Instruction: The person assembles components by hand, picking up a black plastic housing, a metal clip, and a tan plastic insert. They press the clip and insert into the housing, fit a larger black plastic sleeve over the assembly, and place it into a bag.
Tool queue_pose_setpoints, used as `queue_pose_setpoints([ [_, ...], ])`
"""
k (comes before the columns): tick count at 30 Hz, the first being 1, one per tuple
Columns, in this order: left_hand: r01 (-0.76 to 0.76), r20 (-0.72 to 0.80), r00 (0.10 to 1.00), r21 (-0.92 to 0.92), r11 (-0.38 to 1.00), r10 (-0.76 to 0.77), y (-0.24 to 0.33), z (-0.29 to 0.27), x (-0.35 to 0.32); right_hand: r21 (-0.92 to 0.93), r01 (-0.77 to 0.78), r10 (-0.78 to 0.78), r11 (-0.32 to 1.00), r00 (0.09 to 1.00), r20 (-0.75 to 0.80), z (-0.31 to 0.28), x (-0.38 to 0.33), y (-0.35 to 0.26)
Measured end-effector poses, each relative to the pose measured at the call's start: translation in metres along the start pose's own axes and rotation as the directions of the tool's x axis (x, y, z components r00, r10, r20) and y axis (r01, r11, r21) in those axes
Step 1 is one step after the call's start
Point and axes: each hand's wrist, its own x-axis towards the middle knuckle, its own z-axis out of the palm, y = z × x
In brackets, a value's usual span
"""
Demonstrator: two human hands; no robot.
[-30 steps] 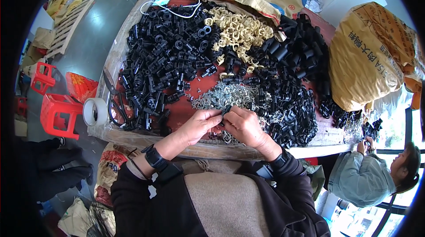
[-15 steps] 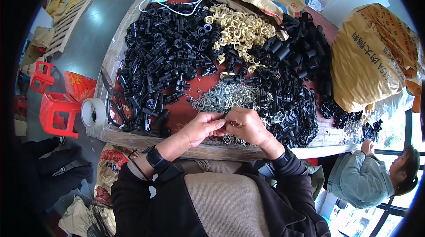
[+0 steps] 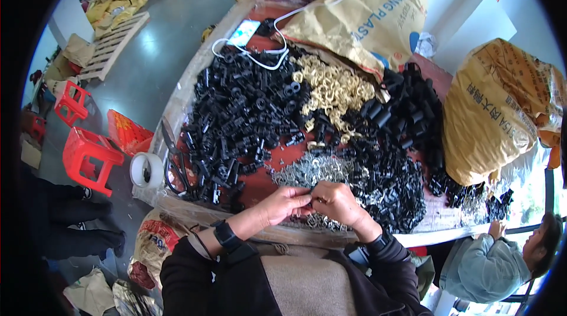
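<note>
Close to the table's near edge, my left hand (image 3: 284,205) and my right hand (image 3: 339,204) meet fingertip to fingertip. A small black part (image 3: 311,191) is pinched between them, mostly covered by the fingers, so its exact shape cannot be made out. Just beyond my hands spreads a heap of small silvery metal pieces (image 3: 319,169). To the left lies a big pile of black plastic fittings (image 3: 236,115), with smaller black parts (image 3: 393,192) heaped on the right. Cream-coloured plastic clips (image 3: 333,88) are piled behind the metal pieces.
Scissors (image 3: 171,156) and a white tape roll (image 3: 143,169) lie at the table's left corner. A phone (image 3: 244,32) with a white cable is at the back. Large sacks (image 3: 493,115) stand right and behind. Red stools (image 3: 91,159) are on the left; a co-worker (image 3: 487,266) sits at right.
The view has tilted upward, so the table and my hands sit lower in the picture. Both hands stay together around the small black part, with only slight finger movement.
</note>
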Motion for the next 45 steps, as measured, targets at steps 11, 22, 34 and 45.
queue_pose_setpoints([
  [11, 0.005, 0.023, 1.000, 0.014, 1.000, -0.006, 0.003, 0.007, -0.007, 0.042, 0.040, -0.040, 0.998, 0.999, 0.010, -0.004, -0.002, -0.006],
  [22, -0.032, -0.003, 0.999, -0.096, 0.995, 0.032, 0.019, 0.008, -0.011, 0.414, -0.065, 0.085, 0.908, 0.996, -0.030, -0.005, 0.010, -0.002],
  [34, -0.138, -0.037, 0.990, -0.257, 0.956, 0.133, 0.031, -0.020, -0.011, -0.495, -0.055, 0.017, 0.867, 0.997, -0.080, 0.038, 0.032, 0.056],
  [45, -0.159, -0.072, 0.987, -0.237, 0.958, 0.145, 0.025, -0.019, -0.015, 0.245, -0.309, 0.352, 0.919, 0.922, -0.160, 0.019, 0.013, 0.043],
])
